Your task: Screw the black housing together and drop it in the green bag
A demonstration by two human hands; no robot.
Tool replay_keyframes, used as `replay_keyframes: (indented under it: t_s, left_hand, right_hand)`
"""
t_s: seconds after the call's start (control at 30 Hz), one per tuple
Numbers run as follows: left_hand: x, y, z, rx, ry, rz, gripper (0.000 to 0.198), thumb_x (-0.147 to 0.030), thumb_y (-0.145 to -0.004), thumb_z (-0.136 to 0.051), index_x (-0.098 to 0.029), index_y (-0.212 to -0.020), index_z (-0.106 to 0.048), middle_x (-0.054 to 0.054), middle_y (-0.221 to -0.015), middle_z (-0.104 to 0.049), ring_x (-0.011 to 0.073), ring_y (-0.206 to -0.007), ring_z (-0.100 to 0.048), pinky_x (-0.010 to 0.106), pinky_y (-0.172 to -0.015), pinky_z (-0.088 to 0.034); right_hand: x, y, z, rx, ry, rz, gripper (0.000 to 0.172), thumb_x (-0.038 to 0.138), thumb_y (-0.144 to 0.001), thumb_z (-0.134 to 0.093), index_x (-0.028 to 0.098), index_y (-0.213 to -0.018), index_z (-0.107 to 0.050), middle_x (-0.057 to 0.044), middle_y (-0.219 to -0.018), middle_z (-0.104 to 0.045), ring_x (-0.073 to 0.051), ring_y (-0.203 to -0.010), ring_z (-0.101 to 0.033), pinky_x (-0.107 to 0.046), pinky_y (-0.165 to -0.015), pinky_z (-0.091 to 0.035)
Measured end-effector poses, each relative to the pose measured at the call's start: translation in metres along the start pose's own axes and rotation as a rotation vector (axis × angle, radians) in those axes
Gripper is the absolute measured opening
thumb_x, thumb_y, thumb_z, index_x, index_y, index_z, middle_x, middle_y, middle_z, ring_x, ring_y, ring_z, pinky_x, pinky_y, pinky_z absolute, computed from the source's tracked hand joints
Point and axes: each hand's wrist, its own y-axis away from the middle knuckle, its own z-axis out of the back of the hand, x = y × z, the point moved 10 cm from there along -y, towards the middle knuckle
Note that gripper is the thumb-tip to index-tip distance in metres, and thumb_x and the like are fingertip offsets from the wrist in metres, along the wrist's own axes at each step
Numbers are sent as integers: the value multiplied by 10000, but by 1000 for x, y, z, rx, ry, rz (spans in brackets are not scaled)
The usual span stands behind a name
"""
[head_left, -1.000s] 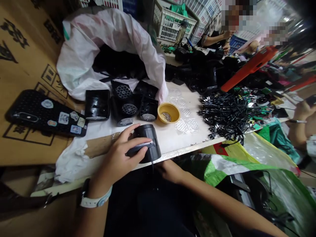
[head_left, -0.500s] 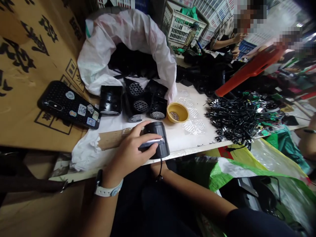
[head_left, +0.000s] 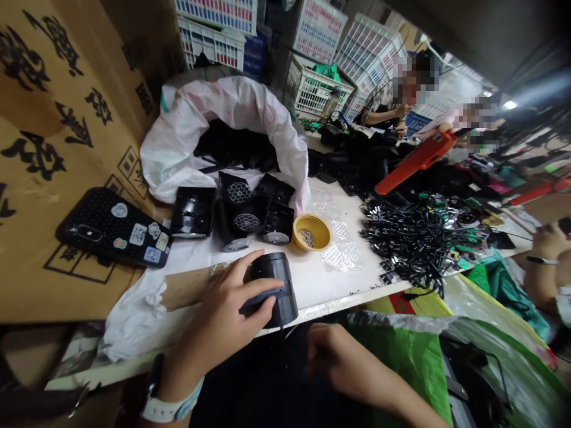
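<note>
The fingers (head_left: 256, 303) of my left hand (head_left: 218, 315) are clenched around a black cylindrical housing (head_left: 273, 267), which rests at the front edge of the white worktable (head_left: 332, 291). My right hand (head_left: 343, 362) is curled below that edge, and I cannot tell whether it grasps anything. Around the housing lie a brown cardboard strip (head_left: 185, 288), a yellow bowl (head_left: 312, 233) of small metal parts, clear mesh discs (head_left: 341, 255), and further black housings (head_left: 194, 213).
</note>
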Motion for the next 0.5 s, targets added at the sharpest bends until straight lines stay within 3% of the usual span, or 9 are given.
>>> replay_keyframes:
  t_s: [0.07, 0.2, 0.33, 0.5]
  left_hand:
    - [2, 0, -2, 14, -6, 12, 272, -269, -930, -531, -396, -1142, -646, -45, -1507, -366, 232, -1375, -413, 483, -1151, -399]
    - [5, 1, -3, 6, 36, 20, 228, -304, -932, -567, -416, -1120, -630, -57, -1475, -364, 224, -1351, -432, 464, -1131, -431]
    - [6, 0, -5, -6, 29, 2, 240, -274, -943, -562, -415, -1133, -602, -60, -1483, -344, 209, -1357, -427, 440, -1131, -437]
    - [4, 2, -2, -60, -3, -67, 237, -243, -948, -557, -380, -1141, -568, -40, -1471, -385, 178, -1345, -446, 365, -1116, -446]
  right_hand:
    - [25, 3, 28, -65, -141, 13, 107, 108, -770, -707, 175, -713, -645, -10, -767, -658, -152, -740, -603, -254, -692, -460]
    - [68, -26, 65, -219, -278, 202, 159, 295, -833, -751, 185, -732, -696, -37, -896, -614, -164, -880, -608, -286, -823, -475]
    - [76, -50, 62, -205, -266, 257, 147, 306, -830, -760, 187, -753, -721, -53, -986, -583, -176, -958, -603, -295, -850, -493]
    - [82, -54, 58, -191, -231, 232, 71, 168, -817, -746, 171, -754, -713, -48, -1016, -553, -156, -901, -603, -273, -802, -505]
